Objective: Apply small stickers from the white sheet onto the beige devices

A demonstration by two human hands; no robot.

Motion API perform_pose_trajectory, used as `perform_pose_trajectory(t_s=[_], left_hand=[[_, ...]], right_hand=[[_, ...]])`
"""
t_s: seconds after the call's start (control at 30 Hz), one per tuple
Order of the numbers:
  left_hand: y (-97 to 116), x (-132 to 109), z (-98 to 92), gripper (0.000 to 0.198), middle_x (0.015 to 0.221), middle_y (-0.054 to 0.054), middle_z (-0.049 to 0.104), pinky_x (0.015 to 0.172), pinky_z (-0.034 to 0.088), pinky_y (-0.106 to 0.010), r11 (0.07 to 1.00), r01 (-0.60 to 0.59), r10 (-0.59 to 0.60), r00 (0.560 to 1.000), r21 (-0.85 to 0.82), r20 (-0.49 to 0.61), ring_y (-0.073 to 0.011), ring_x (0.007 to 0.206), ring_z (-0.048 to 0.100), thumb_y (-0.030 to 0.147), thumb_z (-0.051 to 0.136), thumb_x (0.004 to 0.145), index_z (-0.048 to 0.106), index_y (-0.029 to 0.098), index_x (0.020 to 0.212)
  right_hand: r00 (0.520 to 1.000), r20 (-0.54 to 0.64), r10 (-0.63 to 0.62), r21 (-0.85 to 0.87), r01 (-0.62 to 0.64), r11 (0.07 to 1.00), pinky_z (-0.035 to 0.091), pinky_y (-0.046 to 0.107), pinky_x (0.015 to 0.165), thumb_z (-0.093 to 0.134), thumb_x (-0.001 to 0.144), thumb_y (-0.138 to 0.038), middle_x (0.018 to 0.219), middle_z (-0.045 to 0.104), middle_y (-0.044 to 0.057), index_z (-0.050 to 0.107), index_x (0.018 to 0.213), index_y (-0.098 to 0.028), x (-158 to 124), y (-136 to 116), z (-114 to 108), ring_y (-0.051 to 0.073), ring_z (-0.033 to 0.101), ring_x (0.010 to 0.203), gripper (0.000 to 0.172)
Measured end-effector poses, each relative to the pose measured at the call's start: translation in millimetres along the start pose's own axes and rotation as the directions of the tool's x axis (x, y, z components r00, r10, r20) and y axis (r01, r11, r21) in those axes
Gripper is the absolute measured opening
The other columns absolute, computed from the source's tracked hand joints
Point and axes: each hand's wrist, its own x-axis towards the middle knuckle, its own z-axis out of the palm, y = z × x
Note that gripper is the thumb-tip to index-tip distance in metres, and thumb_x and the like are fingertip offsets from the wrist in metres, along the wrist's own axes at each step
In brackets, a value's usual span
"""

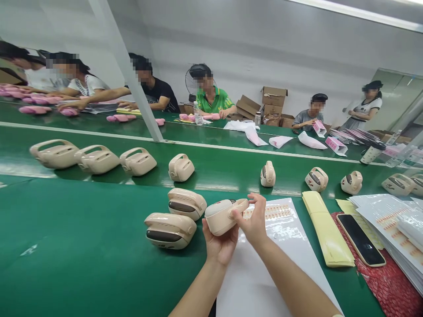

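A small cream-coloured device with a carrying handle is held over the table, tilted, its pale rounded face turned upward. My left hand cups it from below, fingers closed around its underside. At the handle end, my right hand has its thumb against the casing and its curled fingers by the handle tip. Whether a small sticker sits under those fingertips, I cannot tell. Beneath my hands lies a white sheet with rows of small orange-brown stickers. Two matching devices with dark front panels, one nearer and one behind it, stand just left.
A green conveyor belt runs across ahead, carrying several similar devices. On my right are folded yellow paper, a phone, red bubble wrap and stacked sticker sheets. Several people work beyond the belt with pink items.
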Motion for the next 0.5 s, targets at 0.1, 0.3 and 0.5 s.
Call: perform_pose_trajectory(t_s=[0.1, 0.3, 0.5], left_hand=[[7.4, -1.0, -2.7, 0.061, 0.118, -0.004, 0.062, 0.084, 0.050, -0.031, 0.999, 0.016, -0.017, 1.000, 0.038, 0.021, -0.0258, 0.113, 0.053, 0.041, 0.065, 0.070, 0.043, 0.032, 0.127], [26.8, -3.5, -6.7, 0.062, 0.125, 0.001, 0.058, 0.079, 0.053, -0.028, 0.997, 0.003, -0.008, 0.999, 0.082, 0.052, -0.0244, 0.116, 0.050, 0.051, 0.059, 0.071, 0.038, 0.040, 0.129], [32.6, -2.3, -8.6, 0.060, 0.118, 0.000, 0.063, 0.080, 0.053, -0.034, 0.986, -0.062, 0.050, 0.995, 0.152, 0.081, -0.0255, 0.110, 0.056, 0.049, 0.060, 0.071, 0.041, 0.039, 0.128]], right_hand=[[0.977, 0.141, 0.163, -0.097, -0.150, 0.984, 0.045, 0.035, 0.081, 0.052, 0.078, -0.038, 0.113, 0.050, 0.011, 0.046, 0.111, -0.019, 21.0, 14.4, -3.0, 0.019, 0.054, 0.093, 0.038], [0.918, 0.354, 0.182, -0.358, -0.047, 0.933, 0.038, 0.038, 0.087, 0.055, 0.077, -0.023, 0.104, 0.058, 0.009, 0.061, 0.095, -0.021, 44.6, 31.4, 20.8, 0.024, 0.048, 0.103, 0.019], [0.900, 0.407, 0.156, -0.413, 0.029, 0.910, 0.038, 0.042, 0.081, 0.062, 0.071, -0.023, 0.093, 0.061, 0.009, 0.063, 0.072, -0.019, 32.9, 38.2, 52.2, 0.027, 0.049, 0.096, 0.005]])
